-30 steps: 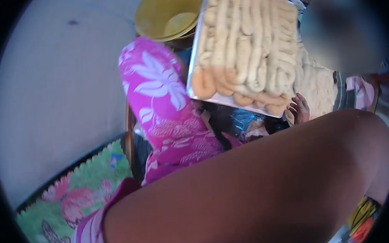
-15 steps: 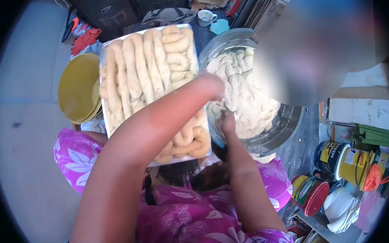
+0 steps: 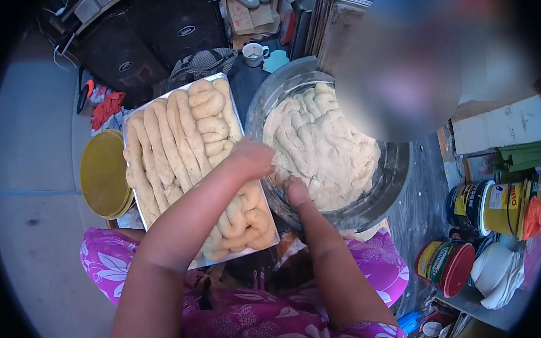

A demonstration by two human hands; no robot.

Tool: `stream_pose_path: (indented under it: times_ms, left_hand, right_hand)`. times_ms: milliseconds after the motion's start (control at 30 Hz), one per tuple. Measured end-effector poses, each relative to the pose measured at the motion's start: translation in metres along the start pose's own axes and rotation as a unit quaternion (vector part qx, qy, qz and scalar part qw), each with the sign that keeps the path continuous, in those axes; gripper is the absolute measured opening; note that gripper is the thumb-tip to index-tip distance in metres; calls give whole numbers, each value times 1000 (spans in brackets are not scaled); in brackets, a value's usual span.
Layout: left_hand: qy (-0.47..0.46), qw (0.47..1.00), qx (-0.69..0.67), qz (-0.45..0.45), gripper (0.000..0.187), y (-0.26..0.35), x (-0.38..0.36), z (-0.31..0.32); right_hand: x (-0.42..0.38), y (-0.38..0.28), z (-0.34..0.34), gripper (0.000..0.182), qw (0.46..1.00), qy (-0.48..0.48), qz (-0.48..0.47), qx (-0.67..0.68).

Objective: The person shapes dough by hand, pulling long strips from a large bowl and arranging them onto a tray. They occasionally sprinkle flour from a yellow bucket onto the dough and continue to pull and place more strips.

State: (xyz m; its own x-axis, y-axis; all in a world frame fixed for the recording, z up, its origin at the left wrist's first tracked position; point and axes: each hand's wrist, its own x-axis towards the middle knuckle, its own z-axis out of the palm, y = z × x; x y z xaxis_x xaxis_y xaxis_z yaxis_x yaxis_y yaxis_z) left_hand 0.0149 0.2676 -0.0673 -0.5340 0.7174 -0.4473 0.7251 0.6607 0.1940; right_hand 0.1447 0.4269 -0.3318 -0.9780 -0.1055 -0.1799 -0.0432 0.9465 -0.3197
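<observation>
A large grey basin [image 3: 398, 181] holds a mass of pale, floury dough [image 3: 336, 148] with thick folds and coils. My left hand [image 3: 255, 159] is at the basin's left rim, its fingers curled in at the dough's edge. Just below it, my right hand [image 3: 297, 192] has its fingers bent against the near left edge of the same dough. The fingertips of both hands are partly hidden. To the left lies a metal tray [image 3: 242, 125] packed with long, thick dough ropes [image 3: 181, 133], some straight and some looped; my left forearm crosses over it.
Yellow lids or plates [image 3: 104, 173] stand left of the tray. A white cup [image 3: 254, 54] and a checked cloth [image 3: 202, 64] lie behind. A blurred patch covers the upper right. Paint buckets [image 3: 447, 267] and a white cloth bundle [image 3: 497, 277] are at right.
The view has shifted and tilted, so the basin and tray appear lower and further left. My left hand has drawn back toward the basin's left rim, closer to my right hand.
</observation>
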Motion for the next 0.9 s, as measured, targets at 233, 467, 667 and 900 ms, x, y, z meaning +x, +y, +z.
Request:
stream_pose_path:
  times_ms: [233,467,667,900]
  left_hand:
    - [-39,993,-101,35,52,27,15,5]
    - [227,893,-369,122,69,88,69,2]
    - [99,815,-567,69,23,99,91,-68]
    - [135,662,-737,-19,17,54,102,-44]
  right_hand:
    - [-27,109,-112,4,637,222,262,690]
    - [-41,33,-368,19,587,275,-26,761]
    - [-16,-8,-365,44,617,283,-129,723]
    - [36,93,-110,42,707,44,283,646]
